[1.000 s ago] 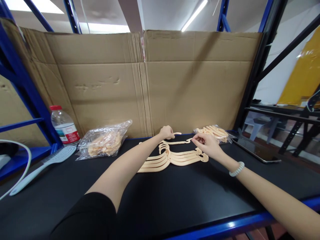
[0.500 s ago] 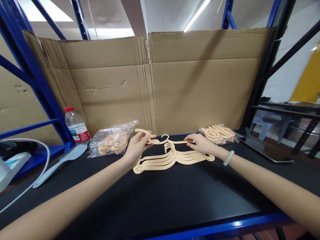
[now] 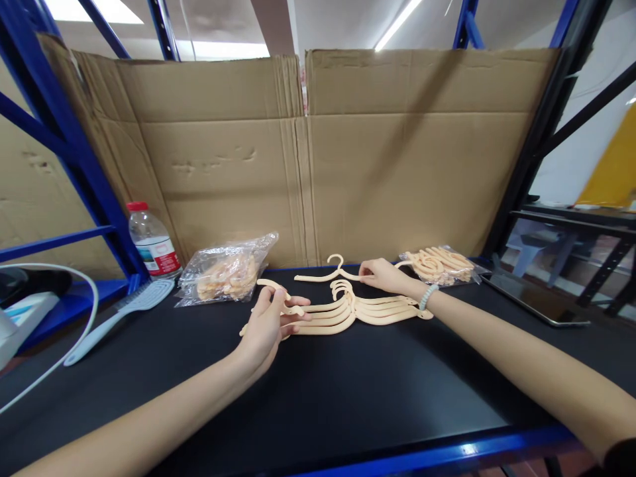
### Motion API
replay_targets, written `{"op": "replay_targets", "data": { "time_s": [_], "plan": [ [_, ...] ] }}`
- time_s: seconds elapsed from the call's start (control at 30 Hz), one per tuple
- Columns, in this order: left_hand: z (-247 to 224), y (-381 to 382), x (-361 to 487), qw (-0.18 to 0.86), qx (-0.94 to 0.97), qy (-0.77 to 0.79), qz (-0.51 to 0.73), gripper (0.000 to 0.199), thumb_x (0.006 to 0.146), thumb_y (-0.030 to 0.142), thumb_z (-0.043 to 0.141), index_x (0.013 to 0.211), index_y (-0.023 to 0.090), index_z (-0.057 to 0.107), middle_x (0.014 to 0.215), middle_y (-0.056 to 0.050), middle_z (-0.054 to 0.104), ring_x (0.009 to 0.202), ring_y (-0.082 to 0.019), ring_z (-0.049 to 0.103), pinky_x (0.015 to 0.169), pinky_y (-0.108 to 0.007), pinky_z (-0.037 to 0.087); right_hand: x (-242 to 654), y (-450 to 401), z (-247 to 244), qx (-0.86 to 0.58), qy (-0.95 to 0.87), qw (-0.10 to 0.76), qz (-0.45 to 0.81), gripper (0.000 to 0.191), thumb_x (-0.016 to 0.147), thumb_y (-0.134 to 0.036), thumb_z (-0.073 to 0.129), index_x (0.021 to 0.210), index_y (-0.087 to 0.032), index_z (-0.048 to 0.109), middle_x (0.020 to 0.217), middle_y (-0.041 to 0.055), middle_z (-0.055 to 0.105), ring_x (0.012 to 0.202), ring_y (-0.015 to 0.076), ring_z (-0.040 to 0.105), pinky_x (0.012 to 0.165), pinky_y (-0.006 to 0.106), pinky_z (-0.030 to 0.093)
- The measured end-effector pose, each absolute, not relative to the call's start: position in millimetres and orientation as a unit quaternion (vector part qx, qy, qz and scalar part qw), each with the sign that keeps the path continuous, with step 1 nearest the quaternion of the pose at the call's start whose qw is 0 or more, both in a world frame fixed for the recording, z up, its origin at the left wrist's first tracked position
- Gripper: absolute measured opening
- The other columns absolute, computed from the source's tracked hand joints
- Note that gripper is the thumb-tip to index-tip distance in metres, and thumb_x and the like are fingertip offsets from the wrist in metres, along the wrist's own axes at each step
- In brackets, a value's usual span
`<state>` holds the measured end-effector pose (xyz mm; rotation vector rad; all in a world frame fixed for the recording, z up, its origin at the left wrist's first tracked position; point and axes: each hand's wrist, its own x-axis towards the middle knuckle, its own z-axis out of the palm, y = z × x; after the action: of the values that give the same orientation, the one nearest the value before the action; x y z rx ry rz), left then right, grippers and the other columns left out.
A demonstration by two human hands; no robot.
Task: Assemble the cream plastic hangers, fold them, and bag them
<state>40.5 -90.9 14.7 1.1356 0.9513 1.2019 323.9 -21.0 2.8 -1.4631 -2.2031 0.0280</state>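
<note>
A curved piece (image 3: pixel 268 283) is gripped between the thumb and fingers of the left hand (image 3: pixel 268 324), at the left end of the row of nested hangers (image 3: pixel 385 320). Whether the row's left arms are touched by the lower fingers cannot be told. The right arm of a single hanger (image 3: pixel 318 277), lying just behind the row, is pinched by the right hand (image 3: pixel 387 277), with the fingertips closed.

A light pinch seems enough for such slim parts; the single hanger is best held flat and steady by its arm, so that its hook is not swung into the row's hooks. The curved piece is probably better carried a little above the row, so that the nested arms are not snagged or spread.

Farther out on the desk (image 3: pixel 348 397), a clear bag (image 3: pixel 226 275) is seen behind and left of the row, and another bag (image 3: pixel 440 265) behind and right of it. The brush (image 3: pixel 149 296) is left well apart from the row, on its left.
</note>
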Motion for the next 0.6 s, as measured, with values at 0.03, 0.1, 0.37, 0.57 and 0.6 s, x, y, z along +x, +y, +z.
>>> {"op": "replay_targets", "data": {
  "time_s": [0.03, 0.1, 0.37, 0.57, 0.6],
  "plan": [
    [15.1, -92.0, 38.6, 0.576, 0.488, 0.402, 0.517, 0.021, 0.096, 0.036, 0.044, 0.082, 0.021, 0.039, 0.08, -0.002, 0.072, 0.055, -0.013, 0.067, 0.046, -0.016, 0.042, 324.9, -24.7, 7.4, -0.539, -0.803, 0.255, 0.006, 0.007, 0.081, -0.017, 0.056, 0.081, -0.016, 0.062, 0.073, 0.0038, 0.067, 0.064, 0.0151, 0.06, 0.06, 0.025, 0.042],
    [17.2, -93.9, 34.6, 0.572, 0.494, 0.388, 0.527, 0.021, 0.094, 0.038, 0.046, 0.082, 0.021, 0.039, 0.078, -0.002, 0.071, 0.048, -0.011, 0.063, 0.043, -0.016, 0.039, 327.8, -34.7, 18.4, -0.539, -0.796, 0.274, -0.003, 0.007, 0.083, -0.019, 0.054, 0.085, -0.017, 0.06, 0.072, 0.0025, 0.066, 0.062, 0.0146, 0.058, 0.058, 0.025, 0.041],
    [22.5, -95.6, 28.8, 0.607, 0.501, 0.35, 0.508, 0.034, 0.065, 0.021, 0.083, 0.087, 0.015, 0.058, 0.089, -0.006, 0.073, 0.072, -0.011, 0.068, 0.069, -0.018, 0.053, 343.3, -91.9, 40.9, -0.499, -0.787, 0.364, -0.004, 0.019, 0.085, -0.023, 0.053, 0.103, -0.019, 0.059, 0.093, 0.0057, 0.069, 0.083, 0.0194, 0.064, 0.075, 0.032, 0.049],
    [14.8, -95.6, 24.9, 0.621, 0.472, 0.353, 0.516, 0.026, 0.061, 0.025, 0.086, 0.079, 0.012, 0.072, 0.101, -0.009, 0.073, 0.094, -0.018, 0.069, 0.079, -0.016, 0.054, 340.9, -112.8, 13.5, -0.464, -0.792, 0.395, -0.038, 0.014, 0.092, -0.026, 0.046, 0.092, -0.019, 0.058, 0.079, 0.0042, 0.06, 0.069, 0.0162, 0.056, 0.062, 0.029, 0.046],
    [14.3, -95.8, 24.0, 0.62, 0.474, 0.352, 0.517, 0.026, 0.061, 0.026, 0.086, 0.079, 0.012, 0.073, 0.097, -0.009, 0.074, 0.094, -0.018, 0.069, 0.078, -0.015, 0.054, 339.6, -113.9, 9.8, -0.461, -0.794, 0.394, -0.037, 0.014, 0.093, -0.027, 0.046, 0.09, -0.019, 0.057, 0.078, 0.0037, 0.058, 0.067, 0.0156, 0.054, 0.06, 0.028, 0.044]
  ]
}}
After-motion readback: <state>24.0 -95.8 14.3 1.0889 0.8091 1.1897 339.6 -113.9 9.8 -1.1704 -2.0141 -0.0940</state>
